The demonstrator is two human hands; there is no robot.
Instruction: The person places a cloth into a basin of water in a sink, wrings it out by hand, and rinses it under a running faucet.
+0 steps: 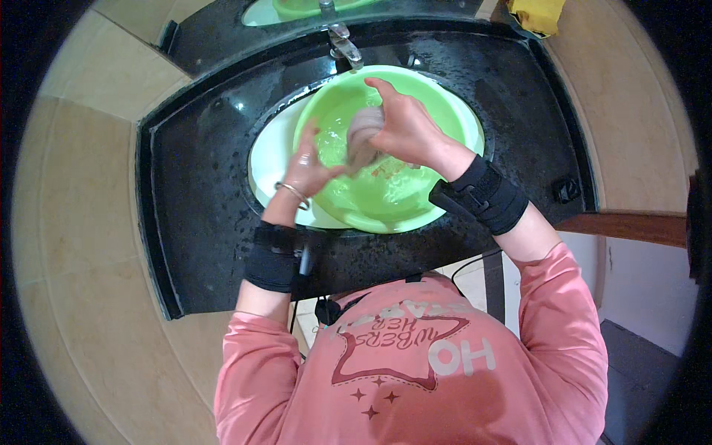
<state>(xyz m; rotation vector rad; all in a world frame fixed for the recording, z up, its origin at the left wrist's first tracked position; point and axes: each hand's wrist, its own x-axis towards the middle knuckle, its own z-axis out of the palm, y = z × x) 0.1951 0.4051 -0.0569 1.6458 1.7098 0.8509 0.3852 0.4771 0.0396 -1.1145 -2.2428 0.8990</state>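
A green plastic basin [386, 222] with water in it sits in a white oval sink [271, 159]. Over the water, my right hand [411, 126] holds a bunched greyish-pink cloth [363, 132] against its palm, the thumb stretched out away from it. Part of the cloth is hidden behind that hand, and its lower end is blurred. On the left side of the basin, my left hand [310, 172] is spread, thumb pointing toward the cloth. Its fingers are smeared by motion but look apart, with nothing in them. Small orange-brown bits [389, 169] show in the water.
A metal tap [345, 46] rises behind the basin. The black wet countertop [200, 193] surrounds the sink, with a mirror [245, 30] at the back. Something yellow [538, 15] lies at the far right corner. Black bands [486, 194] wrap both my wrists; a bangle [293, 195] circles the left.
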